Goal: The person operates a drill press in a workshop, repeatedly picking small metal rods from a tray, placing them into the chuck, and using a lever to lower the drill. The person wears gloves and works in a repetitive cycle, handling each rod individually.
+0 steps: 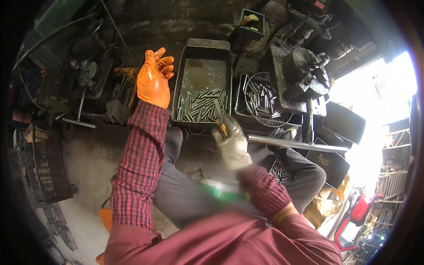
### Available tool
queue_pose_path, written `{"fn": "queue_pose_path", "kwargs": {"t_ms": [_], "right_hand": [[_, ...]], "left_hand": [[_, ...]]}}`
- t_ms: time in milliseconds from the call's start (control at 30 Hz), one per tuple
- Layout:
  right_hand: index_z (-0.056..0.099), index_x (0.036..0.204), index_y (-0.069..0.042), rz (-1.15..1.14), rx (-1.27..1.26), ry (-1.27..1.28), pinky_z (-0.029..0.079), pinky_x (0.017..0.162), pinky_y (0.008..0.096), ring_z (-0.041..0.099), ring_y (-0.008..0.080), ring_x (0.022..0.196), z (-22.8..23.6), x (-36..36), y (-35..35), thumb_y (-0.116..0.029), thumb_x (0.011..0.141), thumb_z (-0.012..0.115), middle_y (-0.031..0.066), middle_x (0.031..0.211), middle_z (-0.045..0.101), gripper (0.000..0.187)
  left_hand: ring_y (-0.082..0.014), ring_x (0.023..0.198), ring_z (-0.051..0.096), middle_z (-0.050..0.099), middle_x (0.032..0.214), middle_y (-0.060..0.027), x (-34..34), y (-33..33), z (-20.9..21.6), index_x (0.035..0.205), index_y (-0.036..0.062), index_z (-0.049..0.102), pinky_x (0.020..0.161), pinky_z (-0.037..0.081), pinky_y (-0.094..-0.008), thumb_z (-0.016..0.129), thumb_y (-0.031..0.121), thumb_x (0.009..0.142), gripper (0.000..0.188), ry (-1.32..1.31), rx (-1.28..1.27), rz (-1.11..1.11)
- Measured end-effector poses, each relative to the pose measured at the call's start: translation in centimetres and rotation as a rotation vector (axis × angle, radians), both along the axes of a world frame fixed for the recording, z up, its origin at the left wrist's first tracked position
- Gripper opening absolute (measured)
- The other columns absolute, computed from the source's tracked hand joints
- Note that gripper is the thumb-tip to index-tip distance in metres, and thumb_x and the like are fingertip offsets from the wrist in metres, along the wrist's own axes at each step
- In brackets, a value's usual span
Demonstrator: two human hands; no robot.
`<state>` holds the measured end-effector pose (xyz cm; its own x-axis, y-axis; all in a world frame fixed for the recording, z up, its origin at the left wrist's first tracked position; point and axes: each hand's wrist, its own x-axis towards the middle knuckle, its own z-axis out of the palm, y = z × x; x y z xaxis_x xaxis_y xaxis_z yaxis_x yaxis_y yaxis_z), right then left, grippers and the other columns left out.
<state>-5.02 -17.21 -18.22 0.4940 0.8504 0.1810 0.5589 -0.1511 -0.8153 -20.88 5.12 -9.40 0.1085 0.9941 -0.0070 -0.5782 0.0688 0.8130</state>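
Tray (200,77) is standing at 12 o'clock from me, its long sides running roughly 12 to 6, and a layer of short metal rods (203,105) is lying in its near half.

Right hand (232,143), gloved in greyish white: I am sitting just outside the tray's near right corner, fingers closed around what seems to be a slim tool (223,128) with a yellow-brown handle. Its thin metal end is pointing a little short of 12, over the tray's near edge. Whether it is touching a rod, I cannot tell.

Key relation: the rods are lying towards 11 o'clock from these fingers, near. Their long axes are not agreeing; many are slanting about 2 to 8, some at the left side closer to 12 to 6.

Left hand (153,81), gloved in orange: I am hanging beside the tray's left wall, fingers loosely bent, gripping nothing that shows. From here the rods are lying towards 4 o'clock, farther off. I am judging the right hand the nearer one.

Also noting: wire basket (282,120) with more rods is sitting at 1 o'clock from the right hand.
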Motion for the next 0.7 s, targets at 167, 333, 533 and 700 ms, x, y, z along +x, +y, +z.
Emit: {"fn": "queue_pose_path", "kwargs": {"t_ms": [167, 333, 533, 700], "right_hand": [[0.063, 0.134, -0.009, -0.134, -0.070, -0.027, 0.057, 0.096, 0.0460, 0.066, 0.0354, 0.115, -6.0, 2.4, 3.0, -0.033, 0.080, 0.088, 0.0203, 0.128, 0.065, 0.065], [0.054, 0.141, 0.002, -0.056, -0.193, -0.207, 0.050, 0.108, 0.0489, 0.057, 0.0412, 0.134, -3.3, 5.4, -1.0, -0.030, 0.082, 0.088, 0.0260, 0.143, 0.059, 0.075], [0.060, 0.123, -0.001, -0.319, 0.596, 1.179, 0.049, 0.090, 0.0381, 0.052, 0.0273, 0.100, 8.4, 16.4, -8.3, -0.040, 0.090, 0.077, 0.0121, 0.108, 0.054, 0.054], [0.065, 0.109, -0.003, 0.152, 1.311, 1.703, 0.047, 0.074, 0.0291, 0.048, 0.0158, 0.071, 15.5, 25.4, -16.6, -0.048, 0.097, 0.068, 0.0005, 0.079, 0.050, 0.047]], "left_hand": [[-0.0088, 0.078, 0.061, 0.072, 0.095, -0.0043, 1.5, 0.1, 0.8, 0.133, -0.0021, 0.063, 0.071, 0.046, -0.0241, 0.059, 0.044, 0.110, 0.052, 0.030, 0.013, -0.068], [-0.0097, 0.080, 0.060, 0.072, 0.097, -0.0047, 7.7, -1.1, 2.7, 0.133, 0.0022, 0.068, 0.072, 0.047, -0.0244, 0.060, 0.033, 0.110, 0.039, 0.177, 0.076, -0.140], [-0.0125, 0.097, 0.066, 0.073, 0.121, -0.0097, 13.2, -11.2, 3.6, 0.141, 0.0031, 0.064, 0.087, 0.054, -0.0289, 0.069, 0.025, 0.106, 0.041, 0.375, 0.434, -0.733], [-0.0419, 0.116, 0.064, 0.068, 0.128, -0.0240, 15.5, -17.1, 0.4, 0.149, -0.0051, 0.053, 0.101, 0.051, -0.0486, 0.069, 0.061, 0.095, 0.087, 1.058, 1.326, -0.828]]}}
